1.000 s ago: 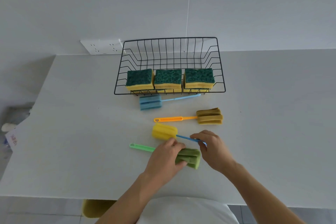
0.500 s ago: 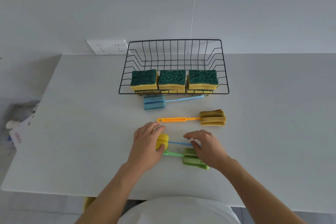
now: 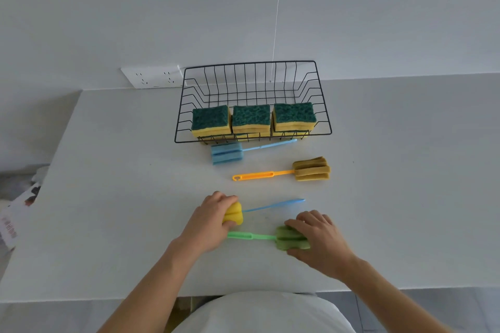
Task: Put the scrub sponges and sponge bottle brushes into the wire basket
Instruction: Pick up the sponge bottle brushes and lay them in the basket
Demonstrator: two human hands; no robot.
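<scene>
Two brushes in hand: left hand (image 3: pixel 209 220) fingers curled round yellow sponge head (image 3: pixel 233 213), right hand (image 3: pixel 318 235) gripping green sponge head (image 3: pixel 290 238), near table (image 3: pixel 108 197) edge. Risk: long handles snagging wire basket (image 3: pixel 253 101) rim, far centre.

The left hand (image 3: pixel 208 220) has shifted from the green brush (image 3: pixel 273 238) to grip the yellow brush (image 3: pixel 234 214); the right hand (image 3: pixel 319 238) now grips the green sponge head.

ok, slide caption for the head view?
Left hand grips yellow brush, right hand grips green brush; sponges already in basket.
</scene>
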